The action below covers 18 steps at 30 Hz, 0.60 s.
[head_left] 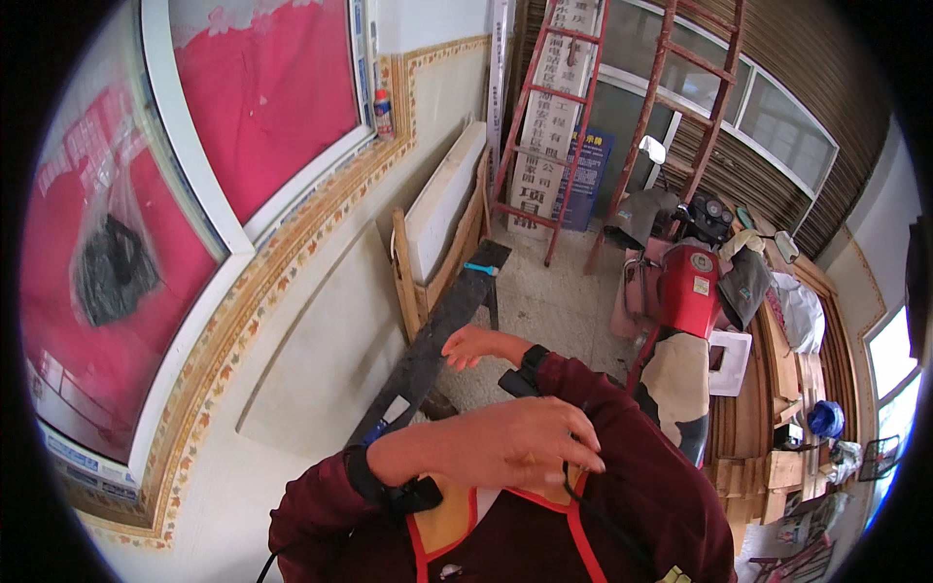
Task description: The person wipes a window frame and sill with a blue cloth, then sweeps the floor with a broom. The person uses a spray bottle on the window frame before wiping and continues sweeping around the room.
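Observation:
My left hand (510, 444) is bent across my chest, its fingers curled beside a black cord at the front of my yellow vest with red trim. Whether it grips the cord is hard to tell. Farther forward, my right hand (470, 347) is held near the edge of a long dark bench (444, 328), fingers apart and nothing in them. On the bench's far end lies a turquoise-handled brush or scraper (481, 270). A tool with a blue handle and whitish end (396, 409) lies at the near end, partly hidden by my left forearm. Both wrists wear black straps.
Against the left wall lean a white panel (444, 211) and wooden boards. A spray can (383, 113) stands on the window ledge. Red ladders (557, 95) and tall signboards stand ahead. At right are a red motorcycle (685, 291) and stacked timber (783, 466).

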Motion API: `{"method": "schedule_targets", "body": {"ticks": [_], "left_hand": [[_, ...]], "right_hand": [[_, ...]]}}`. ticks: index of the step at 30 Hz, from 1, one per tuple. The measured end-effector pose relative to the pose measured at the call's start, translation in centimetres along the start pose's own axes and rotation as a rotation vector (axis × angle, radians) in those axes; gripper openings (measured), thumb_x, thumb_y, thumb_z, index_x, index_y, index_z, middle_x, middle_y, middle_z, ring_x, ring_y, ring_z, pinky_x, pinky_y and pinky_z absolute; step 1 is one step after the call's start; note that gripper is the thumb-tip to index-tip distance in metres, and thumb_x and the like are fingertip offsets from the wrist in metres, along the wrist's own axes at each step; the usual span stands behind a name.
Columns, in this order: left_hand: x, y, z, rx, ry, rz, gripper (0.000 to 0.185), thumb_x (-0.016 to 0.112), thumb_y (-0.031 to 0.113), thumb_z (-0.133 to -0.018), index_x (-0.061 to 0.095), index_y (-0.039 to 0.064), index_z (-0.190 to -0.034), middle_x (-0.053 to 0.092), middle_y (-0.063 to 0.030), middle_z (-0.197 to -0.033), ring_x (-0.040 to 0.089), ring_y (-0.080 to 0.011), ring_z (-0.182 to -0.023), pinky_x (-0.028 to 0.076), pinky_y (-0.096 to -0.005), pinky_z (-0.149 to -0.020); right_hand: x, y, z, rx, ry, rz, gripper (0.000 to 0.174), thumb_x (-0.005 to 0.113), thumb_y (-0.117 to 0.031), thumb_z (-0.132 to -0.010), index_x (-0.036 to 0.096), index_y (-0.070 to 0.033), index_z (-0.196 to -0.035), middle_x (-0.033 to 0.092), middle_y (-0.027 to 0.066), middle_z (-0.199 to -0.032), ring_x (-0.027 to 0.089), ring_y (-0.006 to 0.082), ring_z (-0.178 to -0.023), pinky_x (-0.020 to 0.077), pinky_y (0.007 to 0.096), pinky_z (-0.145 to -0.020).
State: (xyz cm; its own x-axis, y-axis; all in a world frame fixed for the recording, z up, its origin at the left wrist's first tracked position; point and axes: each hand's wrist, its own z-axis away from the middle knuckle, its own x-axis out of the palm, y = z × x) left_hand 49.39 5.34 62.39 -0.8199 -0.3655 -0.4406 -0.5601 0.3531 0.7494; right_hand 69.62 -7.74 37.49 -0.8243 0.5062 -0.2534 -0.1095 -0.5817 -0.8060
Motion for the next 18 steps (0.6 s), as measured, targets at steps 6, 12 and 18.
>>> {"method": "schedule_targets", "body": {"ticks": [6, 12, 18], "left_hand": [[-0.7, -5.5, 7.6, -0.362, 0.239, 0.113, 0.034, 0.058, 0.017, -0.099, 0.062, 0.008, -0.132, 0.063, -0.0117, -0.127, 0.058, -0.0248, -0.118, 0.043, -0.0389, -0.102], [6.0, -12.5, 21.3, -0.805, 0.653, 0.251, 0.034, 0.059, 0.013, -0.098, 0.061, 0.004, -0.131, 0.069, -0.0078, -0.116, 0.065, -0.0187, -0.102, 0.050, -0.0325, -0.091], [20.9, -19.6, 35.9, -1.280, 1.212, 0.578, 0.030, 0.060, 0.017, -0.097, 0.064, 0.005, -0.124, 0.070, -0.0065, -0.107, 0.067, -0.0158, -0.093, 0.053, -0.0291, -0.081]], "right_hand": [[4.3, 16.3, -0.5, 0.160, 0.556, -0.651, 0.028, 0.065, -0.028, -0.094, 0.067, -0.002, -0.103, 0.070, 0.0121, -0.092, 0.068, 0.0251, -0.076, 0.0539, 0.0368, -0.066], [14.6, 29.5, 7.8, 0.410, 0.448, -0.871, 0.034, 0.068, -0.034, -0.091, 0.065, -0.001, -0.097, 0.068, 0.0098, -0.087, 0.066, 0.0209, -0.073, 0.0536, 0.0327, -0.062], [15.6, 34.7, 10.0, 0.756, 0.461, -0.784, 0.036, 0.071, -0.033, -0.088, 0.068, 0.001, -0.100, 0.070, 0.0128, -0.090, 0.069, 0.0218, -0.072, 0.0562, 0.0366, -0.061]]}}
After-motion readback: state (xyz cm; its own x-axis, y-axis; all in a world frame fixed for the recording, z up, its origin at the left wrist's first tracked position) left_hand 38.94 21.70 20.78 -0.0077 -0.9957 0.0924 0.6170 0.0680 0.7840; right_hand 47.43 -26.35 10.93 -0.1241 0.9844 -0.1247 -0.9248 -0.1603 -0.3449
